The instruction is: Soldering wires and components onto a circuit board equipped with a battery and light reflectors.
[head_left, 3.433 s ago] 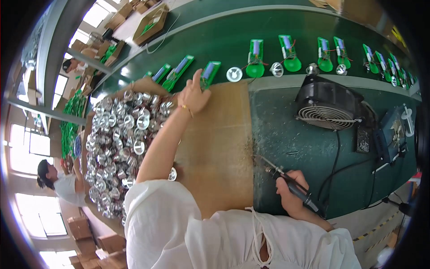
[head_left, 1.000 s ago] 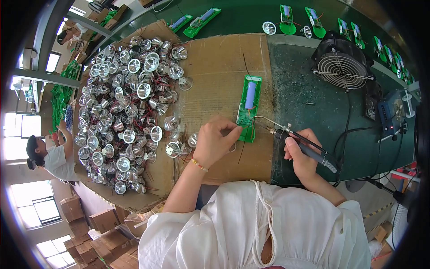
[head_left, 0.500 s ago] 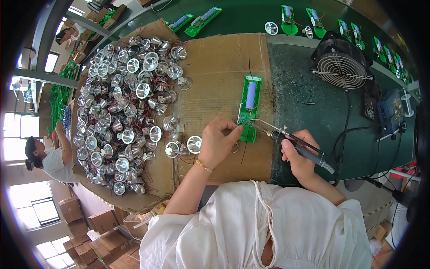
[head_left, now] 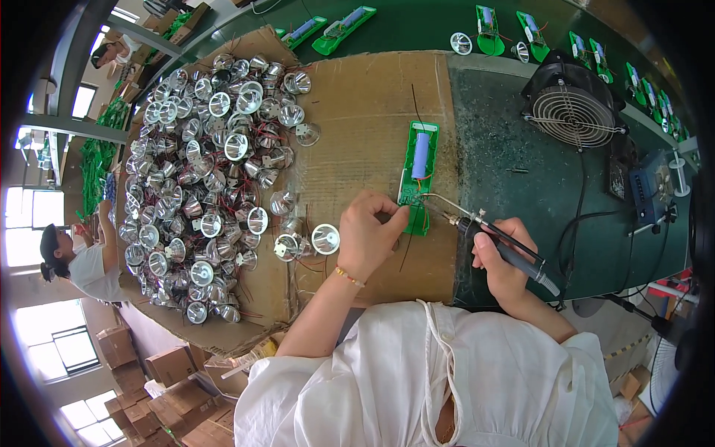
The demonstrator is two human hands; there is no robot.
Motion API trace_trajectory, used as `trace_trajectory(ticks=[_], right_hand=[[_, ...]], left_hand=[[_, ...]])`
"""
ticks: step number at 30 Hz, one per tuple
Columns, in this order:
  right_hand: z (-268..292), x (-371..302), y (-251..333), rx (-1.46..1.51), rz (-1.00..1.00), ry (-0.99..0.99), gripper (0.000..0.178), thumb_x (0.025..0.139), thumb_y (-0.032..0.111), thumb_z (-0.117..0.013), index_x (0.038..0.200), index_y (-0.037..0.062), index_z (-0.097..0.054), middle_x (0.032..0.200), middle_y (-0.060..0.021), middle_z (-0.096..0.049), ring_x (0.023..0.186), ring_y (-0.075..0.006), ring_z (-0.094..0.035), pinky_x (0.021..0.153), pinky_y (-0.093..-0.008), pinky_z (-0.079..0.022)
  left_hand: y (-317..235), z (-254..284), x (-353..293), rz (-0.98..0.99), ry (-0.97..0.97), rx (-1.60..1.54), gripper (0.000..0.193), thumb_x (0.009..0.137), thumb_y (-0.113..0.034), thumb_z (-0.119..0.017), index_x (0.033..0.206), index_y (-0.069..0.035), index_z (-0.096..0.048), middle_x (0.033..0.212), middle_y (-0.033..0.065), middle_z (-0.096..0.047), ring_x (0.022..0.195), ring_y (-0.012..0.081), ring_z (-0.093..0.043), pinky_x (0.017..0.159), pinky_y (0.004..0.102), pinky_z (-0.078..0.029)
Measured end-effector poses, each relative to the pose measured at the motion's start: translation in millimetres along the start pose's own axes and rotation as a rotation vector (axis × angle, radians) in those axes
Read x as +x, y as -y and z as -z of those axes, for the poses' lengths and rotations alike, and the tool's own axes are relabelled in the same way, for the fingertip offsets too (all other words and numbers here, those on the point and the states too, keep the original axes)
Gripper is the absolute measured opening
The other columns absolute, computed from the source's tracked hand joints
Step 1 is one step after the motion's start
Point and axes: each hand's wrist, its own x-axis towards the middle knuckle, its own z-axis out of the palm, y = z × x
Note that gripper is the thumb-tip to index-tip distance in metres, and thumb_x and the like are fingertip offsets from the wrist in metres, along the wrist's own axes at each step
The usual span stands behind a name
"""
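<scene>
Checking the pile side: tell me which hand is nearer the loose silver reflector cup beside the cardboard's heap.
Left hand, just right of the reflector cup; right hand is farther right.

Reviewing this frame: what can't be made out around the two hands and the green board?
Head view only:
- Tip of the soldering iron in the right hand: too small to tell if it touches the green circuit board.
- What the left hand pinches at the board's lower end: hidden by its fingers.
- Lower layers of the reflector pile: covered by those on top.
- Fan cable's end: lost in the dark rim.
</scene>
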Motion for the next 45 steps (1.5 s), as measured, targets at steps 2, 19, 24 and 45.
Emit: trace_trajectory(ticks=[2, 19, 24, 45], right_hand=[[0.3, 0.3, 0.0, -0.024, 0.026, 0.021, 0.016, 0.081, 0.008, -0.064, 0.082, 0.0000, -0.051, 0.060, -0.0037, -0.057, 0.051, -0.0055, -0.051, 0.046, -0.0199, -0.041], [11.7, -0.8, -4.0, -0.048, 0.084, 0.007, 0.011, 0.082, 0.004, -0.058, 0.087, -0.0002, -0.048, 0.063, -0.0075, -0.056, 0.048, -0.0089, -0.051, 0.043, -0.0199, -0.041], [19.1, 0.8, -6.2, 0.015, 0.019, -0.063, 0.017, 0.080, 0.007, -0.064, 0.083, -0.0007, -0.049, 0.066, -0.0079, -0.057, 0.050, -0.0079, -0.052, 0.044, -0.0205, -0.043], [53.4, 22.1, -24.7, -0.088, -0.068, -0.123, 0.016, 0.079, 0.008, -0.064, 0.082, 0.0026, -0.049, 0.066, -0.0051, -0.056, 0.052, -0.0085, -0.052, 0.049, -0.0238, -0.043]], left_hand=[[-4.4, 0.5, -0.4, 0.038, 0.017, -0.016, 0.015, 0.072, -0.013, -0.068, 0.069, 0.000, -0.063, 0.077, 0.0088, -0.057, 0.053, 0.0166, -0.057, 0.050, 0.0279, -0.045], [-9.7, -1.1, -1.3, 0.094, 0.026, -0.077, 0.018, 0.076, -0.013, -0.066, 0.069, 0.003, -0.060, 0.079, 0.0072, -0.055, 0.044, 0.0131, -0.056, 0.042, 0.0258, -0.043], [-12.5, -0.6, -0.5, 0.123, 0.038, -0.085, 0.019, 0.076, -0.013, -0.066, 0.069, 0.003, -0.059, 0.078, 0.0070, -0.056, 0.045, 0.0130, -0.056, 0.042, 0.0258, -0.043], [-56.5, -27.7, 185.6, -0.031, 0.203, 0.287, 0.018, 0.072, -0.020, -0.058, 0.068, -0.005, -0.067, 0.060, 0.0085, -0.063, 0.057, 0.0231, -0.063, 0.059, 0.0325, -0.051]])
